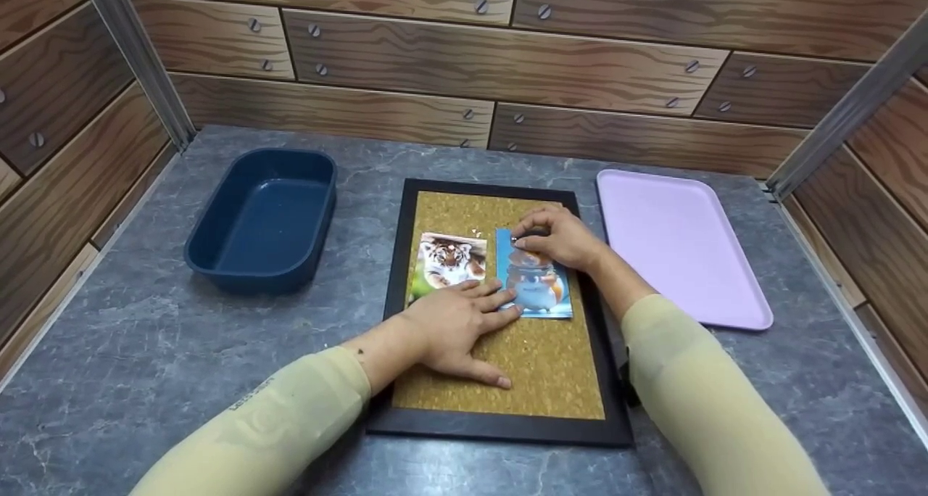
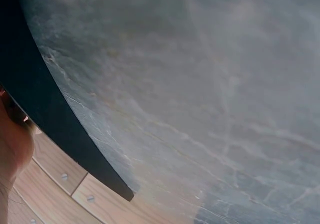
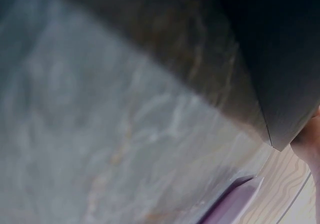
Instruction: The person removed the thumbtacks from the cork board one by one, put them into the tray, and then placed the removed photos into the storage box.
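A cork board [image 1: 536, 380] in a black frame [image 1: 500, 428] lies on the table. On it are a tiger picture [image 1: 448, 258] at the left and a blue picture of a glass jar with orange shapes [image 1: 535, 290] at the right. My left hand [image 1: 457, 325] rests with fingers spread across the cork, its fingertips on the blue picture's lower left. At that picture's upper part, my right hand [image 1: 558, 236] pinches a small shiny push pin [image 1: 514, 240] between thumb and finger. Small clear bits, perhaps pins, show near the tiger picture's upper right corner.
A deep blue tub [image 1: 272, 220] stands on the grey marbled table [image 1: 348, 380] to the left. To the board's right lies a lilac tray [image 1: 674, 242]. Wood-patterned walls [image 1: 435, 61] close in the back and sides. Both wrist views mainly show the tabletop and frame edge.
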Available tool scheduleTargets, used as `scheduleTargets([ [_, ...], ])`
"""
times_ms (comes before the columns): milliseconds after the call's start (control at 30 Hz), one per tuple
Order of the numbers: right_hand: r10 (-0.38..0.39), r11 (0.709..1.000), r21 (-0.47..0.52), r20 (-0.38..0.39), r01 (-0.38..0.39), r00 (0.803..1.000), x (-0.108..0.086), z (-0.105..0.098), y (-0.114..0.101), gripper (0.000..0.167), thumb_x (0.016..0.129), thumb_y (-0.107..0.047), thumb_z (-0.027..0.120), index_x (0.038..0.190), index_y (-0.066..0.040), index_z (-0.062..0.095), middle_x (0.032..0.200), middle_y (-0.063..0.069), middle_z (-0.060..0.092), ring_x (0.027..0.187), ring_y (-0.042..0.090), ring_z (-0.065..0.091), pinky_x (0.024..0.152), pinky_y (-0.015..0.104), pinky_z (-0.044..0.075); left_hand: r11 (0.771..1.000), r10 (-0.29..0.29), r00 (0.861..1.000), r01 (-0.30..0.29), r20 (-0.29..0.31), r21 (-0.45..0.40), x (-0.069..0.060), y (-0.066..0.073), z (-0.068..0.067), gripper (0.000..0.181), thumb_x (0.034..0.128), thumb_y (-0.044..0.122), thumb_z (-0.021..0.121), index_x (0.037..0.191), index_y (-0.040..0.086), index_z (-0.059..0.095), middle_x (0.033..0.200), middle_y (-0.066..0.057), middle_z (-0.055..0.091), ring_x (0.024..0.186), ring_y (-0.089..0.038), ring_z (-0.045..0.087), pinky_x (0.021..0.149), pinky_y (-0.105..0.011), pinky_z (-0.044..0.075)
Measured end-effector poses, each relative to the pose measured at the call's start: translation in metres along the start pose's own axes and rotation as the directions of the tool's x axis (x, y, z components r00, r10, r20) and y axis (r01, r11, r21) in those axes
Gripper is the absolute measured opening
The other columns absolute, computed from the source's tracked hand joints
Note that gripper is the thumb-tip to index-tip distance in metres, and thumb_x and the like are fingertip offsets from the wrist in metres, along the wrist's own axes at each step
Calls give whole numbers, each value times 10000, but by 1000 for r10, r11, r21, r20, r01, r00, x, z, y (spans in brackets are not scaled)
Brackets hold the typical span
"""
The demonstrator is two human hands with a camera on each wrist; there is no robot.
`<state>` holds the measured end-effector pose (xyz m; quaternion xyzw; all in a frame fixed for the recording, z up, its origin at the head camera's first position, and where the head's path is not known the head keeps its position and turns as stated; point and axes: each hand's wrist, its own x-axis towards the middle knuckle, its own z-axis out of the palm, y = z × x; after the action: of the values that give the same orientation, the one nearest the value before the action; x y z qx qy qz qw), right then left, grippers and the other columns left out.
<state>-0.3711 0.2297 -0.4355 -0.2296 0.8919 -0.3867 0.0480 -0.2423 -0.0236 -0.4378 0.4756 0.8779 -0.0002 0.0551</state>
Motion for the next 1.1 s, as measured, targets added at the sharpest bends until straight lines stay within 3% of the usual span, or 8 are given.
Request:
scheduleTargets([
  [733,30,999,13,12,-30,999,0,0,0,128,957,-127,811,1043,-32,813,1311,178,643,1311,341,476,1160,530,342,1000,-2,1000,2,5,-12,-1,0,0,1092,898,937,354,1709,213,247,1766,-56,171,1627,-274,122,1309,-429,153],
  [900,50,998,23,25,-51,998,0,0,0,134,967,-138,804,1053,-35,811,1351,179,619,1338,333,458,1084,519,444,1000,-2,1000,2,8,-10,-1,0,0,1093,898,937,357,1710,214,243,1767,-57,163,1627,-276,120,1309,-431,153],
  [1000,41,999,18,15,-42,999,-1,0,0,133,961,-143,811,1043,-38,812,1357,183,624,1336,341,468,1106,523,429,1000,0,1000,0,5,-3,0,0,0,1090,900,933,364,1709,212,248,1765,-59,174,1627,-272,129,1310,-426,151],
  [1100,20,1000,12,4,-20,1000,-1,1,0,135,950,-142,821,1034,-37,812,1348,190,639,1329,355,481,1170,515,337,1000,0,1000,0,5,4,0,0,0,1085,903,928,370,1708,210,254,1763,-59,184,1626,-270,135,1310,-421,151],
])
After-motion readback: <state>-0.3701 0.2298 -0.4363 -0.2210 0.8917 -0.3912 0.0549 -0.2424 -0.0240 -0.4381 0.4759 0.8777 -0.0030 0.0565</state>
